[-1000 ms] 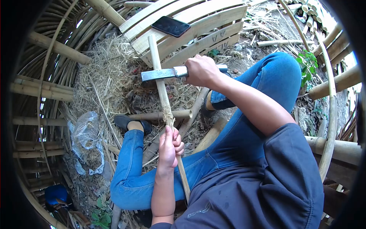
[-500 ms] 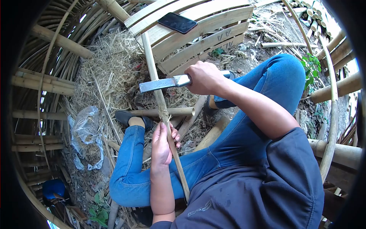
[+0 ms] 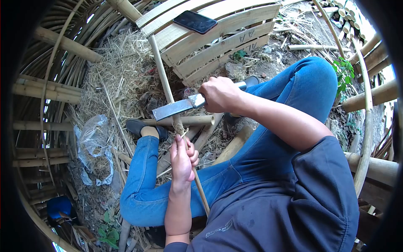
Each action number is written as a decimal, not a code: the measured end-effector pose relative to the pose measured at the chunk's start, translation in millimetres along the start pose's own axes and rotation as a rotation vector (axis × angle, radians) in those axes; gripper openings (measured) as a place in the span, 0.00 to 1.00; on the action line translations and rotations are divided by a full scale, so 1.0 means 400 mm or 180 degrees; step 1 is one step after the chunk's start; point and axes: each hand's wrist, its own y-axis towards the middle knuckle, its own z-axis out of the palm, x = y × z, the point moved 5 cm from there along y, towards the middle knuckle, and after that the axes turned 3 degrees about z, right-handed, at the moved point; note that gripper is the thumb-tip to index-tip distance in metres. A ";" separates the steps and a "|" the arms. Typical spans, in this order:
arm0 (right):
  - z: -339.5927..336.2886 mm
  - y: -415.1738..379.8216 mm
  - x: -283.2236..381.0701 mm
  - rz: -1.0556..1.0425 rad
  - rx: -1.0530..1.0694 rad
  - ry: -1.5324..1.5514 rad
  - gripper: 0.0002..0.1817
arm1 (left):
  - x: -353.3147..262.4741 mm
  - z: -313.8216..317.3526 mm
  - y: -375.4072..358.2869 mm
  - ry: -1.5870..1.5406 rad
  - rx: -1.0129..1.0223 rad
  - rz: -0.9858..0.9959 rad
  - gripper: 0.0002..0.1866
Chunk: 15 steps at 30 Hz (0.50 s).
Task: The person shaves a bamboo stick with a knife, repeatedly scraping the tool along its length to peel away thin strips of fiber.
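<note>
A long, thin bamboo stick (image 3: 161,72) slants from the wooden crate down to my lap. My left hand (image 3: 182,161) is closed round it below a rough, frayed spot with a curled shaving. My right hand (image 3: 220,94) grips a broad-bladed knife (image 3: 175,108) with a square tip; its handle end sticks out beyond my fist. The blade lies across the stick, a little above the frayed spot and my left fingertips.
A slatted wooden crate (image 3: 218,52) with a phone (image 3: 195,22) on top stands ahead. Thick bamboo pieces (image 3: 184,121) lie between my legs. Straw (image 3: 117,67) covers the ground, with a plastic bag (image 3: 94,145) at left. Bamboo walls surround me.
My right hand has brought the knife down along the stick, towards my left hand, and its blade is more tilted. My left hand has shifted slightly right, still holding the stick.
</note>
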 end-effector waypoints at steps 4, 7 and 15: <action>0.008 0.026 -0.033 0.0271 -0.0223 -0.0061 0.07 | 0.019 0.008 -0.001 0.0113 -0.0030 0.0021 0.20; -0.054 0.052 -0.084 0.0413 -0.0401 -0.0235 0.08 | 0.060 0.034 -0.009 0.0266 0.0077 -0.0118 0.20; -0.063 0.069 -0.134 0.0715 -0.0423 -0.0240 0.09 | 0.077 0.051 -0.016 0.0331 0.0138 -0.0208 0.20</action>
